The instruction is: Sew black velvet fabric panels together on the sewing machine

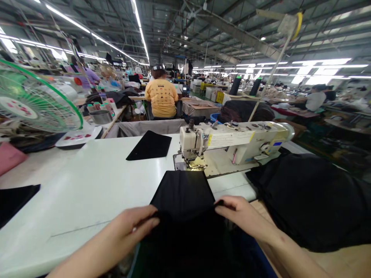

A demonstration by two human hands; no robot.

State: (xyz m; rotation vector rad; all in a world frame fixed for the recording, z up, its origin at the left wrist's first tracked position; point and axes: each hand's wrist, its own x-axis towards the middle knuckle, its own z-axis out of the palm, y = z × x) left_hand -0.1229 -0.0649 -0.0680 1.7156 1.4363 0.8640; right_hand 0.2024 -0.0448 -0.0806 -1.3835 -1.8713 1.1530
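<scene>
A black fabric piece [182, 193] lies over the front edge of the white table, its narrow far end just short of the sewing machine [232, 141]. My left hand [136, 224] pinches its left edge between thumb and fingers. On the opposite edge, my right hand [234, 212] is closed in a pinch too. The nearer part of the cloth hangs down toward my lap, where it merges with dark clothing. The needle area [195, 162] is lit by a small yellowish lamp, and I cannot make out the needle itself.
Another black cloth piece [150, 146] lies left of the machine. A dark fabric pile [313, 197] sits at the right, and a black piece [19, 199] at the far left. A green-rimmed fan [34, 100] stands at left. Ahead, a person in a yellow shirt [161, 96] sits facing away.
</scene>
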